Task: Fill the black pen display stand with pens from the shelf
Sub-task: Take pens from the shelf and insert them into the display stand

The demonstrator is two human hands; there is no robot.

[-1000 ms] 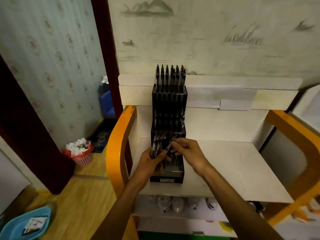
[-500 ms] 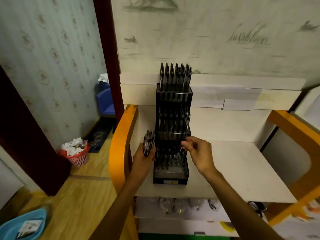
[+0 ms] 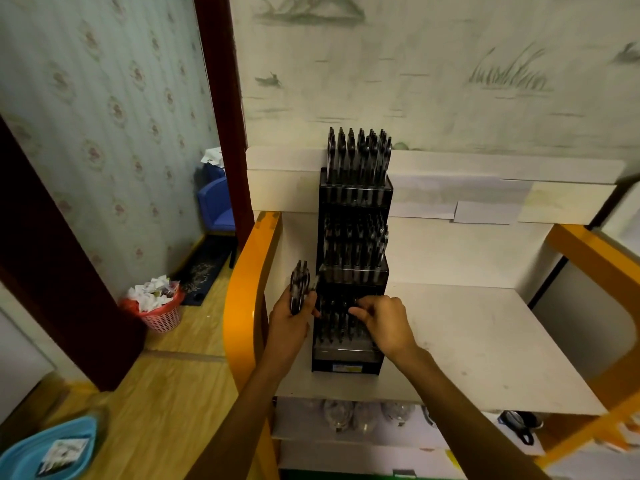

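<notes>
A pale wall [image 3: 433,74] with faint ink-style hills and reeds stands at the far side. At left, floral wallpaper [image 3: 104,116] meets a dark red door frame [image 3: 218,98]. The wooden floor [image 3: 166,375] carries a pink basket [image 3: 162,315] of crumpled paper, a blue basin [image 3: 41,452] at near left, and a blue chair [image 3: 216,206] farther off. The light is dim.

A single wide-angle view from the person's head looks forward and down. The stand [image 3: 351,265] sits just left of frame centre on the white shelf [image 3: 485,341], close to the camera, at arm's reach. Both forearms enter from the bottom edge, with the left hand [image 3: 289,317] and right hand [image 3: 384,322] near the middle. The wall fills the upper frame, and the floor [image 3: 166,382] shows at lower left. Straight edges bow toward the frame borders.
</notes>
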